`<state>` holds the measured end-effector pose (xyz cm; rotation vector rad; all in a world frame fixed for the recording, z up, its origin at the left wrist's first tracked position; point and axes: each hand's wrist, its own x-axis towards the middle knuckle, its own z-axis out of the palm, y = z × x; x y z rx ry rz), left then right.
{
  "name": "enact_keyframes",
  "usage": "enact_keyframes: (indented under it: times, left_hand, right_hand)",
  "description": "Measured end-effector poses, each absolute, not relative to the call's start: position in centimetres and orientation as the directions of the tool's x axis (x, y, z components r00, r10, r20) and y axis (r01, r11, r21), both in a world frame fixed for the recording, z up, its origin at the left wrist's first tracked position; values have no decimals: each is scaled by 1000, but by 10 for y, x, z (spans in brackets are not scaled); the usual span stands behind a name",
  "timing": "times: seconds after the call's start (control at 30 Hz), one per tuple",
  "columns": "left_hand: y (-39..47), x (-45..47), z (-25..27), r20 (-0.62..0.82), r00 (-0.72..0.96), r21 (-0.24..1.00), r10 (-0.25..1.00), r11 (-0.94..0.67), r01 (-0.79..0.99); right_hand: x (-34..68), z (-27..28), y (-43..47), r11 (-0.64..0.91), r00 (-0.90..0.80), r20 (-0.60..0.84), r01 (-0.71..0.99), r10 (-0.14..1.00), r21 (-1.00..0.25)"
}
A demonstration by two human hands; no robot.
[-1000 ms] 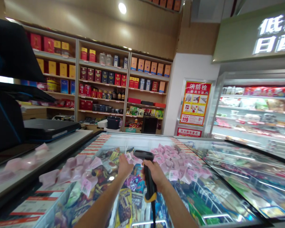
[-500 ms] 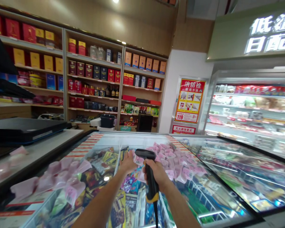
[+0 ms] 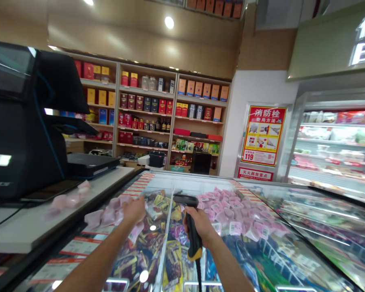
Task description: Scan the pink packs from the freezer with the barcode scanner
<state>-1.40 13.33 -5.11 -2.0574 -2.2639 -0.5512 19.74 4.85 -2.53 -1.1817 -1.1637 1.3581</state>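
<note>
Right hand (image 3: 201, 224): fingers wrapped round black scanner (image 3: 194, 240); left hand (image 3: 134, 211) at pink packs (image 3: 108, 216) (cannot tell whether fingers grasp any).

shop, boxed goods on shelves (image 3: 146, 105), chest freezer (image 3: 197, 178) w/ pkgs (image 3: 173, 259)

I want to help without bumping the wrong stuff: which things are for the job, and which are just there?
Probably for the job:
- black-and-yellow handheld scanner, in the right hand
- pale-pink plastic-looking packs, some barcode-labelled, near both hands

Probably just there:
- red-and-yellow rectangular poster
- shiny, multicoloured packets
- big, black till-like machine
</note>
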Motion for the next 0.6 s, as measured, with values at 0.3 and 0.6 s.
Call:
enact_keyframes:
  times: [0.3,0.6]
  left_hand:
    - [145,7,-51,345,-12,331,938,-110,937]
    - [151,34,-54,387,-7,485,922,-198,852]
  right_hand:
    - [198,-26,48,-138,-84,-132,-71,988,-988]
    - [198,-23,51,-137,-104,-128,-90,986,-986]
